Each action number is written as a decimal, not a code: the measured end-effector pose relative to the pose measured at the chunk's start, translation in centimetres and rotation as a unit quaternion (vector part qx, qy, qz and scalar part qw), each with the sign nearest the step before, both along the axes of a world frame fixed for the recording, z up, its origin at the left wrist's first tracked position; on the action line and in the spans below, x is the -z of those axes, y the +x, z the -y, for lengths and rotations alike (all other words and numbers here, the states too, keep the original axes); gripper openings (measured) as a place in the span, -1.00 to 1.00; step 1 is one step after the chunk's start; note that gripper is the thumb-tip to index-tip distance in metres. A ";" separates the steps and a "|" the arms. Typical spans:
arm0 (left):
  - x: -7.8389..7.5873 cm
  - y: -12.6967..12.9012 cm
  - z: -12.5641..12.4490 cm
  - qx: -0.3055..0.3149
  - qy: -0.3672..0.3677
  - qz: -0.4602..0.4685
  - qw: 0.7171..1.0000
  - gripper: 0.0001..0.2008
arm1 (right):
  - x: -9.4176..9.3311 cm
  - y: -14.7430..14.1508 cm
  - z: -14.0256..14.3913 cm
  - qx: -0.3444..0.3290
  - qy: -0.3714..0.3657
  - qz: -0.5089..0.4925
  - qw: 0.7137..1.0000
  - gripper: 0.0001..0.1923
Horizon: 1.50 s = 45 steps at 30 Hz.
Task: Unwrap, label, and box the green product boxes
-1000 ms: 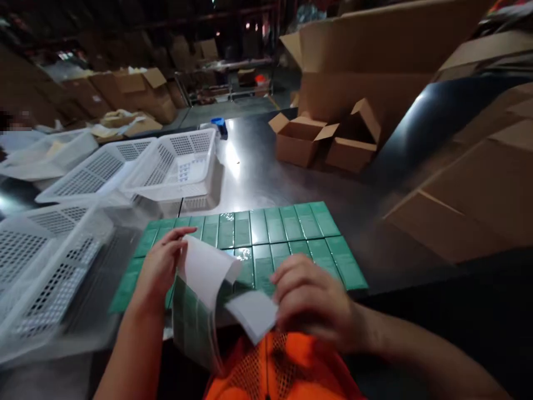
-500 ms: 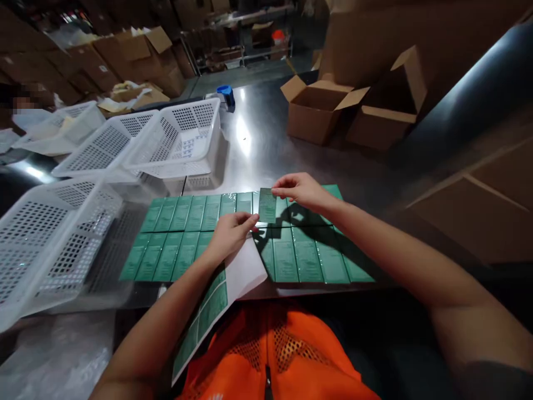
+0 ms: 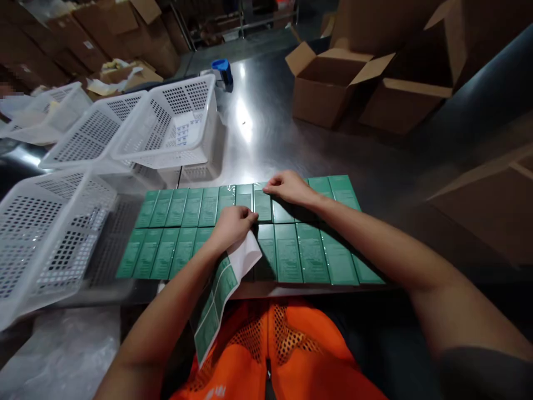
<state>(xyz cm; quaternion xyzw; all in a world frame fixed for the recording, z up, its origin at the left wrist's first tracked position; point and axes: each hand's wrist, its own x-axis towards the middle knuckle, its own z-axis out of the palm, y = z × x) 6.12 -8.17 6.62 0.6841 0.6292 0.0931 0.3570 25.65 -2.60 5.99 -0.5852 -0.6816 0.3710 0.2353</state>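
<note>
Two hands apart, both on the work. Right hand (image 3: 289, 188) presses fingertips flat on a green box (image 3: 262, 204) in the back row of green boxes (image 3: 179, 206). Left hand (image 3: 233, 223) pinches a label sheet (image 3: 222, 283) hanging off the table edge (image 3: 291, 290). White baskets (image 3: 166, 125) left; cardboard boxes (image 3: 328, 89) behind.

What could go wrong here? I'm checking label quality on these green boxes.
The right hand presses a label onto a back-row box; it may sit crooked or trap bubbles. The label sheet in the left hand droops off the table edge and could crease or snag.
</note>
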 end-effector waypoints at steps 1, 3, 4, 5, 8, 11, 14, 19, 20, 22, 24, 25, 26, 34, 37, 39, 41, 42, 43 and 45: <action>-0.1 0.1 0.0 0.001 -0.003 -0.006 1.000 -0.68 | 0.1 0.0 0.0 0.000 0.003 0.010 1.000 -0.81; -0.3 0.2 -0.1 0.005 -0.010 -0.015 1.000 -0.69 | 0.1 -0.1 0.2 0.002 0.005 0.030 1.000 -0.82; -0.4 0.2 -0.1 0.007 -0.013 -0.019 1.000 -0.69 | 0.1 -0.2 0.2 0.002 0.007 0.040 0.999 -0.81; -0.4 0.3 -0.1 0.009 -0.014 -0.022 1.000 -0.69 | 0.1 -0.2 0.3 0.003 0.008 0.050 0.999 -0.81; -0.4 0.3 -0.2 0.011 -0.018 -0.026 0.999 -0.70 | 0.1 -0.3 0.4 0.007 0.011 0.069 0.998 -0.82; -0.2 0.3 -0.3 0.013 -0.022 -0.027 0.999 -0.70 | 0.2 -0.3 0.3 0.010 0.015 0.079 0.997 -0.83; -0.3 0.4 -0.5 0.024 -0.021 -0.042 0.999 -0.71 | 0.3 -0.4 0.2 0.009 0.016 0.089 0.996 -0.84; -1.3 1.1 -0.7 0.073 0.004 -0.139 0.988 -0.72 | 0.4 -0.8 0.5 0.026 0.028 0.116 0.993 -0.86; -1.4 1.2 -0.7 0.077 0.013 -0.154 0.985 -0.72 | 0.5 -0.8 0.5 0.035 0.042 0.121 0.991 -0.86; -1.7 1.4 -0.4 0.077 0.029 -0.174 0.981 -0.72 | 0.7 -0.8 0.5 0.053 0.072 0.128 0.988 -0.70; -1.9 1.4 0.0 0.071 0.042 -0.189 0.979 -0.72 | 0.8 -0.7 0.5 0.060 0.084 0.133 0.986 -0.53; -2.0 1.3 0.3 0.065 0.047 -0.197 0.977 -0.72 | 0.9 -0.8 0.5 0.059 0.081 0.138 0.985 -0.50; -2.1 1.2 0.6 0.060 0.054 -0.206 0.975 -0.73 | 0.9 -0.8 0.5 0.056 0.074 0.144 0.985 -0.52; -2.9 -1.1 4.2 -0.057 0.181 -0.143 0.971 -0.69 | -0.4 -2.1 0.9 0.049 0.047 0.160 0.985 -0.45; -3.3 -2.8 5.6 -0.140 0.301 -0.038 0.942 -0.71 | -2.1 -2.7 4.0 -0.002 0.037 0.088 0.995 -0.54; -3.5 -3.7 6.2 -0.188 0.350 0.026 0.917 -0.74 | -3.6 -3.3 7.4 -0.042 0.043 0.015 0.998 -0.55; -3.7 -4.3 6.5 -0.219 0.364 0.085 0.901 -0.76 | -4.7 -3.9 11.2 -0.079 0.065 -0.055 0.993 -0.50; -3.7 -4.5 6.6 -0.230 0.363 0.116 0.896 -0.76 | -5.0 -4.3 13.0 -0.093 0.077 -0.074 0.990 -0.45; -3.7 -4.7 6.6 -0.239 0.356 0.147 0.891 -0.77 | -5.0 -4.6 14.5 -0.094 0.090 -0.089 0.987 -0.40; -3.7 -5.2 6.6 -0.257 0.345 0.199 0.880 -0.79 | -4.2 -5.3 16.8 -0.041 0.107 -0.112 0.987 -0.26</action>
